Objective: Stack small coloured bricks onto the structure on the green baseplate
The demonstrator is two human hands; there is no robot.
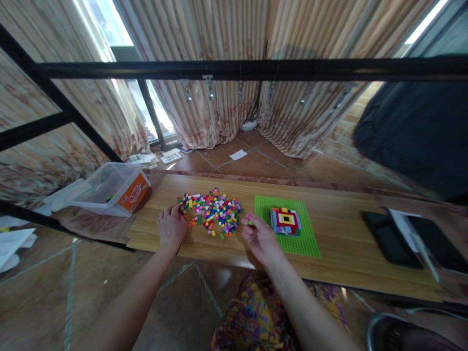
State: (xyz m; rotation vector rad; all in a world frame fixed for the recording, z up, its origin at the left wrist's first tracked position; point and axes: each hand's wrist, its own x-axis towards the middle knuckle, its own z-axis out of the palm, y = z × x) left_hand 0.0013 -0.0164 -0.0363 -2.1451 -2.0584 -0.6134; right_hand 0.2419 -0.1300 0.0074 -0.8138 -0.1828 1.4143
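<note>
A loose heap of small, many-coloured toy bricks [215, 209] lies on the wooden board. My left hand [171, 225] rests palm down at the heap's left edge, fingers lightly bent and touching the outer bricks. Between the thumb and fingertips of my right hand [261, 239] is a small pink brick [249, 216], held just right of the heap. Beyond that hand lies a green studded baseplate [309, 239]. On it stands a square brick build [286, 222] with a yellow and black centre, a white and red surround and a mixed-colour outer border.
A clear plastic box [109, 190] with an orange label stands left of the wooden board [226, 253]. Dark flat devices [391, 239] and a white pen-like stick [426, 256] lie at the right. A black metal bar [234, 69] crosses beyond the board, before striped curtains [219, 112].
</note>
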